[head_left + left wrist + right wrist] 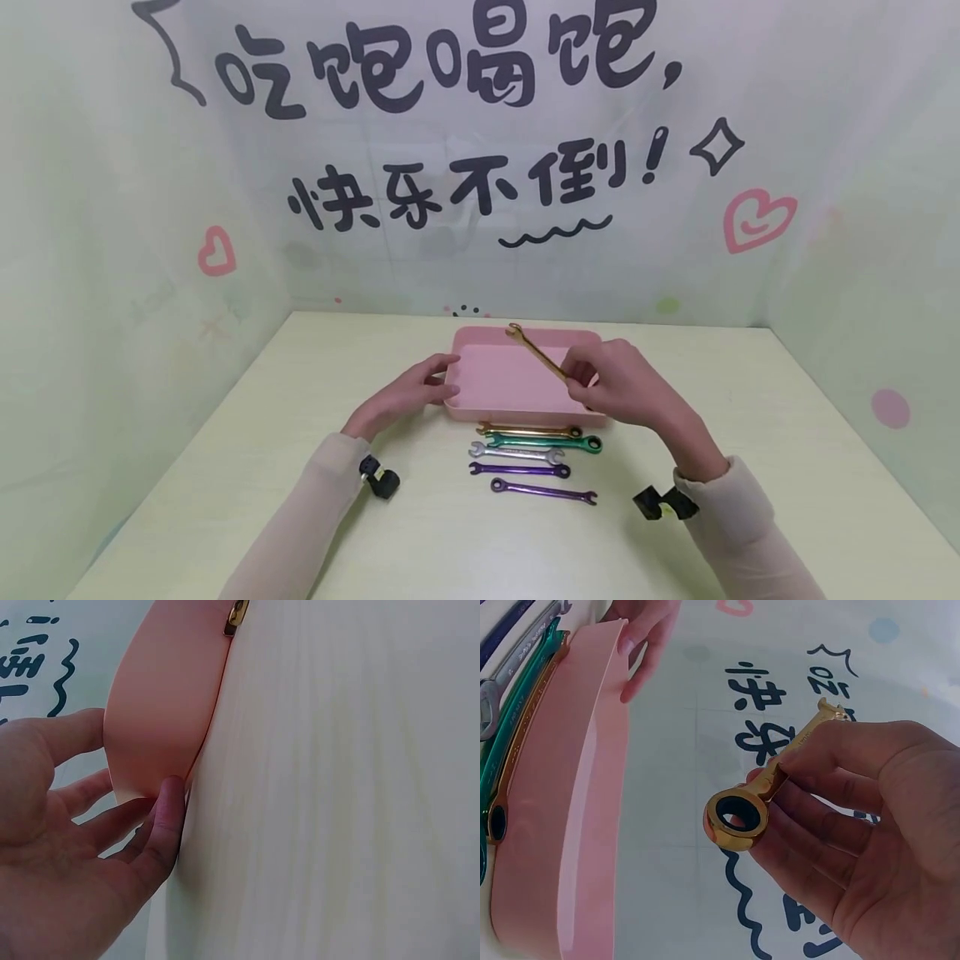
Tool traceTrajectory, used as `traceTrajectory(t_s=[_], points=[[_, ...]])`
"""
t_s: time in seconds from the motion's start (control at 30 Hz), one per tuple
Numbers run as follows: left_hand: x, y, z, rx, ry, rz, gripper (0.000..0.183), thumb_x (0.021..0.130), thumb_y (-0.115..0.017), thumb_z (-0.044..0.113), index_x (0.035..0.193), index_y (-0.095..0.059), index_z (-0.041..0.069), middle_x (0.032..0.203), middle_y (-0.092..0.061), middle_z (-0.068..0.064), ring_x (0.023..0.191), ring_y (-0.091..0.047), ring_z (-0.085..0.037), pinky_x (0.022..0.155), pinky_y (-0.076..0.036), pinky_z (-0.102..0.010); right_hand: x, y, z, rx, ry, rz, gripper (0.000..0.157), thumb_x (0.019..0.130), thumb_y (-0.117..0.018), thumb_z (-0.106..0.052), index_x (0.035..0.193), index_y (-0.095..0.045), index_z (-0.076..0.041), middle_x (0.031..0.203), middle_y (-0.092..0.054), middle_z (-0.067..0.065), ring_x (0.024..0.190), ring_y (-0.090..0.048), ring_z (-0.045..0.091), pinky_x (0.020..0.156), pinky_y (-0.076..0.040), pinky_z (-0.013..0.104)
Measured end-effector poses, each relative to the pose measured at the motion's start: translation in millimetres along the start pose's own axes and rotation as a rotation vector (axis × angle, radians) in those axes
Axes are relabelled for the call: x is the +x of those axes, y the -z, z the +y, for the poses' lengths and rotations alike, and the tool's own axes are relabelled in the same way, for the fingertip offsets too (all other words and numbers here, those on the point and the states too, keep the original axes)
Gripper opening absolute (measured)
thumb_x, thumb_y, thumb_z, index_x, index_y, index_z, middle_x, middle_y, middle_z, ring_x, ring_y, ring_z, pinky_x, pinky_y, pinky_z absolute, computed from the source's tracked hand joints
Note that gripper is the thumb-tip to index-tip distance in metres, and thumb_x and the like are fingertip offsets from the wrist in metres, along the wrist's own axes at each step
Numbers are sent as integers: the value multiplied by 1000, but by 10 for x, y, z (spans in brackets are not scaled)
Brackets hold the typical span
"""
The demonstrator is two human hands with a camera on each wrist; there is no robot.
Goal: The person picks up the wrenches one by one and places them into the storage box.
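Above the right part of the pink tray, my right hand pinches a gold combination wrench. Its open end points up and left; the ring end shows in the right wrist view, near the fingertips. My left hand holds the left end of the tray, with its digits around the rim and end wall. In front of the tray lie a second gold wrench, a green wrench, a silver wrench and two purple wrenches, roughly parallel.
The pale wood-grain table lies under everything. A white printed curtain with dark lettering hangs behind it and along both sides. Each wrist bears a small black camera.
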State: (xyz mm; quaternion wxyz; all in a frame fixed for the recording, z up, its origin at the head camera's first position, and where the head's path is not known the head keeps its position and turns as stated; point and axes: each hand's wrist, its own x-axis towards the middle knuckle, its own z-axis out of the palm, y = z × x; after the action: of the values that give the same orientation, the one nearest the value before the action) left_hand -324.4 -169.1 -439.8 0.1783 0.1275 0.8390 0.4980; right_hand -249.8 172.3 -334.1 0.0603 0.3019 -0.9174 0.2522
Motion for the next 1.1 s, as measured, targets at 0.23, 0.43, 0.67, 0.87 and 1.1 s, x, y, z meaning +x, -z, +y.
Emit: traceTrajectory(t_s=[0.23,0.43,0.67,0.87,1.1], points=[[26,5,-8,1,-4,0,70,101,-66,32,162,-33,18,165,-37,-14,150,-40,-37,121,-40,-54,110,41,24,86,-54,58,7,91,-70,-3,94,-74,-7,80,-73,2,70,-66,9,61,-57,23],[27,-16,-9,-1,-1,-2,71,101,-66,33,162,-33,19,165,-38,-13,149,-41,-37,120,-41,-53,181,55,82,154,-117,140,8,93,-70,-5,99,-75,-4,83,-75,6,70,-69,14,62,-60,26],[34,6,-20,-17,2,13,70,99,-69,31,160,-36,21,160,-44,-11,145,-46,-34,120,-42,-53,222,28,167,201,-167,258,9,93,-70,-6,98,-77,-3,83,-77,9,76,-70,19,68,-57,27],[43,13,-30,-18,-1,5,70,99,-69,31,160,-36,20,161,-42,-11,146,-45,-34,119,-44,-51,248,-22,247,263,-230,277,10,94,-70,-8,100,-76,-2,87,-78,13,79,-71,22,70,-58,28],[42,9,-34,-10,-3,3,71,99,-69,33,161,-35,21,162,-41,-11,147,-44,-35,119,-43,-52,283,-50,338,405,-298,247,14,95,-69,-8,105,-74,0,95,-76,20,78,-73,23,68,-64,30]])
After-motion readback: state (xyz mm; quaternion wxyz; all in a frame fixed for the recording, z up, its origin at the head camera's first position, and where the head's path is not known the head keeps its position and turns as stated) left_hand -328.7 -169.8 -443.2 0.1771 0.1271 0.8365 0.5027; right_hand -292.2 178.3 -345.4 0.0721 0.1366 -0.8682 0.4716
